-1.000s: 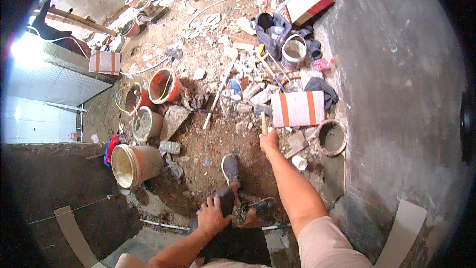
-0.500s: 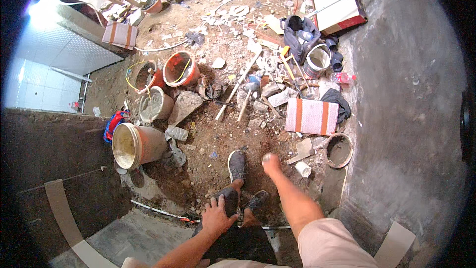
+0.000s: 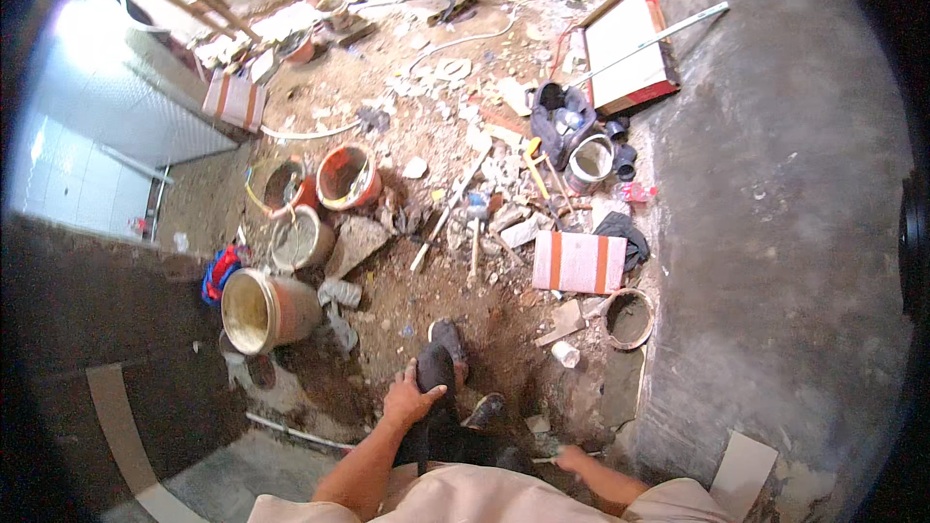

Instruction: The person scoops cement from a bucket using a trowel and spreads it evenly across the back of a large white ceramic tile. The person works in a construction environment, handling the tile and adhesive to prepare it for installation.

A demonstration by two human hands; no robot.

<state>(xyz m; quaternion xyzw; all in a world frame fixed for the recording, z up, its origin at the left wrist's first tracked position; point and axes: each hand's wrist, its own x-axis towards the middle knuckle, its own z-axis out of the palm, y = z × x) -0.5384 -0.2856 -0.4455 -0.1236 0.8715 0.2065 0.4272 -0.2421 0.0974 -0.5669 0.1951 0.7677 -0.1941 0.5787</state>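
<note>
My left hand (image 3: 409,401) lies on my dark-trousered left knee, its fingers and thumb apart, holding nothing. Low on the right, my right hand (image 3: 573,461) reaches down beside my seat, its fingers curled and slightly blurred. What they hold, if anything, is too small and dim to make out. A pale strip (image 3: 544,460) shows by those fingertips. Ahead of this hand lie a white cylindrical piece (image 3: 566,354) and a flat beige tile piece (image 3: 560,323). A round bucket of grey mortar (image 3: 629,318) stands near the right wall.
A pale panel with orange stripes (image 3: 579,262) lies on the dirt floor. Hammers (image 3: 476,232) and rubble are beyond my feet. At left stand a large whitish bucket (image 3: 271,311) and orange buckets (image 3: 349,176). A grey wall (image 3: 775,261) bounds the right side.
My right hand has drawn back from the ground past my feet to low beside my body. My left hand stays on the knee. The view has tilted and shifted.
</note>
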